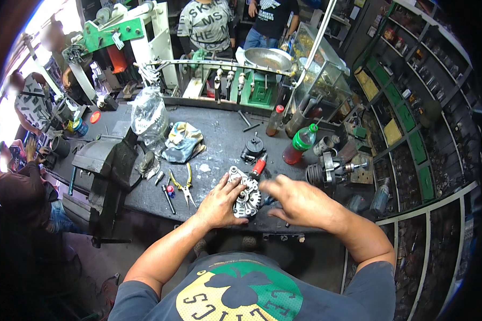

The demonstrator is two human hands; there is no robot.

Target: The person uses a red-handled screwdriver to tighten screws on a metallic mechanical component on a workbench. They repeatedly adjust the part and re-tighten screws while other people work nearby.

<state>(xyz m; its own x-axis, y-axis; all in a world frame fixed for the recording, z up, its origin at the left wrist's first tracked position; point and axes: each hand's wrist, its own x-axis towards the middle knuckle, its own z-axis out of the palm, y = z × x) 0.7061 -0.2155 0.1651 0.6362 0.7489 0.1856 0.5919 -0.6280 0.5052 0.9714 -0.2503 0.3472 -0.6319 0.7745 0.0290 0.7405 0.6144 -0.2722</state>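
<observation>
The right hand (304, 202) is blurred at the fingers (276, 187), and the left hand (217, 205) hides part of the metal housing (247, 201).

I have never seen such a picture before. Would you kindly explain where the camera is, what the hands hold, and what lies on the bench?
There is no robot here, only a person at work. The picture comes from a wide fisheye camera on that person's head, looking down, so straight edges bend near the rim.

The left hand holds a metal part on the dark bench. The right hand is just beside it; its fingers are blurred, so I cannot tell whether it holds anything.

Around them lie a red tool, yellow-handled pliers and a crumpled cloth. A green-capped bottle stands farther right.
</observation>
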